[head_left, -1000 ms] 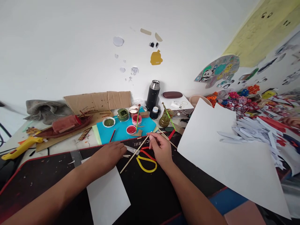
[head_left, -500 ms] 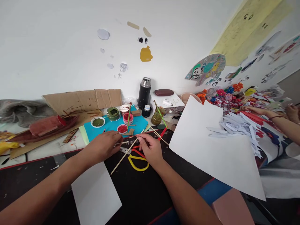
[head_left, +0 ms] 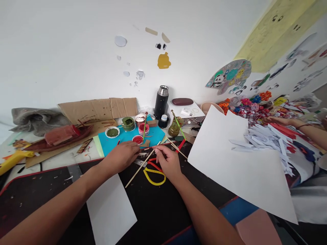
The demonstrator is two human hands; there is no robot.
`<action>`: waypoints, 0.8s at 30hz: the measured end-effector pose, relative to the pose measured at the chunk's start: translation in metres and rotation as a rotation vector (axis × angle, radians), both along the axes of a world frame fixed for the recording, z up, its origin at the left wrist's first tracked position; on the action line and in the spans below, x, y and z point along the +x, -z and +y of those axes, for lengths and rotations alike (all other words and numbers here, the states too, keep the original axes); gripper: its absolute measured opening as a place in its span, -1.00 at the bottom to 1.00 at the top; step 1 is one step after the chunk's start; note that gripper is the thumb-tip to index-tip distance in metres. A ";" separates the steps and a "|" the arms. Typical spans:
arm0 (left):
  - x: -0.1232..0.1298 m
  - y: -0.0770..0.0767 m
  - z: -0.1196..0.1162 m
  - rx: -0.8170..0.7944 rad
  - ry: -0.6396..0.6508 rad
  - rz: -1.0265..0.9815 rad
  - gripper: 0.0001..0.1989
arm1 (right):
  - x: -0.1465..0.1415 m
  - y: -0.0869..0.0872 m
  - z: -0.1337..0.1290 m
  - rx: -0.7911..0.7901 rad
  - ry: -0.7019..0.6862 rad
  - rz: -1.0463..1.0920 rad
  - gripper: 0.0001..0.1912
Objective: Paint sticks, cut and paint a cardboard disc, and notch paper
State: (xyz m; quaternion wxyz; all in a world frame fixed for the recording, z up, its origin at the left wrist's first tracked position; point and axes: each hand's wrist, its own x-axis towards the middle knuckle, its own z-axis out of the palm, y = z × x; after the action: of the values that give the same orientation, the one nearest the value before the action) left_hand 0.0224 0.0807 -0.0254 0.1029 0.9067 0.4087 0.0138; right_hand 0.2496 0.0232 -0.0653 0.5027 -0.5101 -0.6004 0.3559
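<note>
Left hand (head_left: 124, 157): fingers curled together beside short sticks (head_left: 142, 154), pale and blunt; whether it grips them cannot be told. Stick (head_left: 139, 169): long, thin, straight and pale, slanting from near left to far right between the hands, crossing the scissors (head_left: 155, 184), yellow- and red-handled. Right hand (head_left: 169, 164): thumb and forefinger drawn together by the stick's far part; any hold is unclear. Surroundings, left to right: red-brown boat (head_left: 61, 136); small sheet (head_left: 109, 207), partly covered by the left forearm; green pot (head_left: 127, 125); black flask (head_left: 160, 103); large sheet (head_left: 230, 166).
</note>
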 end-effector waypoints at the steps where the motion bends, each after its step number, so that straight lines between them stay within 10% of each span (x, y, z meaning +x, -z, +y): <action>1: -0.001 0.000 0.000 0.003 -0.001 -0.002 -0.77 | 0.000 0.000 0.000 0.002 0.001 -0.003 -0.70; 13: -0.013 -0.007 -0.007 0.035 -0.026 -0.036 -0.73 | 0.002 0.000 0.001 0.021 0.023 -0.067 -0.69; 24: -0.085 -0.020 -0.024 0.104 -0.305 -0.294 -0.52 | 0.009 0.001 0.009 -0.017 0.053 -0.325 -0.61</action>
State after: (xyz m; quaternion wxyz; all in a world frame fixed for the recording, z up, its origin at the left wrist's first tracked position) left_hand -0.0624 0.0570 -0.0055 0.1111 0.8267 0.5205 0.1826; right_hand 0.2589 0.0319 -0.0666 0.4036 -0.5809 -0.6572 0.2604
